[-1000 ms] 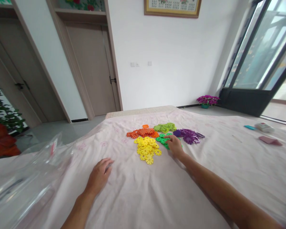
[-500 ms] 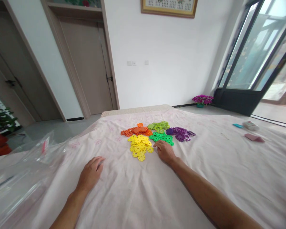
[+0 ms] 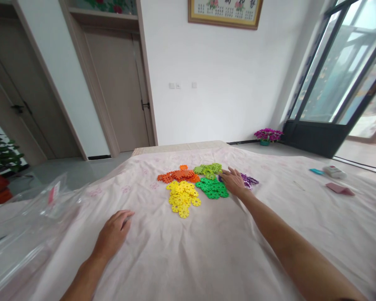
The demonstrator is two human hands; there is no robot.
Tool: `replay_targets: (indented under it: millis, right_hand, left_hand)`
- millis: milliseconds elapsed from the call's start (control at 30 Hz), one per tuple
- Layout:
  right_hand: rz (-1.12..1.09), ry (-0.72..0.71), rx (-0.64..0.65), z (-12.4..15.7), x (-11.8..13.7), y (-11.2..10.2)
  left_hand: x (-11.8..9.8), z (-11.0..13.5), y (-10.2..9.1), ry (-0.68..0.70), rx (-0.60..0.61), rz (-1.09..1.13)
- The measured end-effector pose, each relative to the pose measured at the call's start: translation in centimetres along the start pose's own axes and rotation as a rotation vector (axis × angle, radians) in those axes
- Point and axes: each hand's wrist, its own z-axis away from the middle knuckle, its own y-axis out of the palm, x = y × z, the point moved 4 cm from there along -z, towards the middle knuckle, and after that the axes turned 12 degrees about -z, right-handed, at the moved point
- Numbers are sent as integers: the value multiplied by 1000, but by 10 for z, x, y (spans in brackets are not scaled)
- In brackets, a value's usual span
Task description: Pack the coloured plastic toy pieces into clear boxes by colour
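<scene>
Over the near left part of the purple pieces (image 3: 250, 180), we have our right hand (image 3: 234, 182), palm down, fingers reaching forward and a bit left. Grip: fingers look fairly straight and slightly apart, but the underside is hidden, so we can't tell how far it's open or whether we have hold of a piece.

Key relation: the purple pieces lie partly under the hand and run out to its right; a little purple also shows left of the fingers. Right hand is clearly the nearer one. Pile's long axis runs roughly left to right, across our forearm line, with the loose end pointing right. Single pieces are too small there for us to read a heading.

Fingertips sit just beside the right end of the lime pieces (image 3: 207, 169); touching or not, we can't tell. Green pieces (image 3: 212, 189) lie flat just left of the palm. Further left we see the yellow pieces (image 3: 182, 197), strung out toward us, with the orange pieces (image 3: 178, 176) behind, long axis left to right.

Left hand (image 3: 113, 230) rests on the cloth (image 3: 188, 259), well apart from the piles, fingers loosely bent, nothing visible in it. Beyond it, far left: clear plastic bag (image 3: 28, 238).
</scene>
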Motion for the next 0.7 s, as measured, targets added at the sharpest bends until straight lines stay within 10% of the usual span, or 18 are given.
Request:
replay_targets:
  millis: [433, 700]
  right_hand:
    - [-13, 141, 43, -9, -42, -1]
    - [-193, -3, 157, -53, 85, -6]
  left_hand:
    - [0, 0, 0, -21, 33, 2]
    - [-2, -3, -1, -9, 39, 31]
